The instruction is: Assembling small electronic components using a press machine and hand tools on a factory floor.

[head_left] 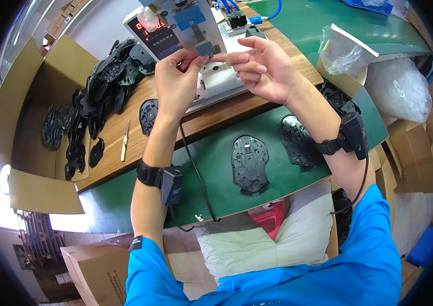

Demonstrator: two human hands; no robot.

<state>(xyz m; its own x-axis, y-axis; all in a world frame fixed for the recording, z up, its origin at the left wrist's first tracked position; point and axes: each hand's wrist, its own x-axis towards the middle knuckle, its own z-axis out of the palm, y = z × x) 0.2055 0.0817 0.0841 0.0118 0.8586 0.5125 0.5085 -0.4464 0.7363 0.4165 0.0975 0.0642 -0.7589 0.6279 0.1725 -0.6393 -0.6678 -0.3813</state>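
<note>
Both hands are at the head of a white and blue bench press. My left hand is closed in a pinch just below the press's metal tip; whatever lies between thumb and finger is too small to make out. From the right, my right hand reaches in with its index finger stretched toward the left fingertips. Its thumb stands apart and the other fingers are loosely bent, with nothing seen in them. A flat black plastic shell lies on the green table nearest me, and another shell lies under my right forearm.
Left of the press, black shells spill in a heap from an open cardboard box. A white-handled knife and one shell lie on the wooden board. A black cable crosses the table edge. Plastic bags sit right.
</note>
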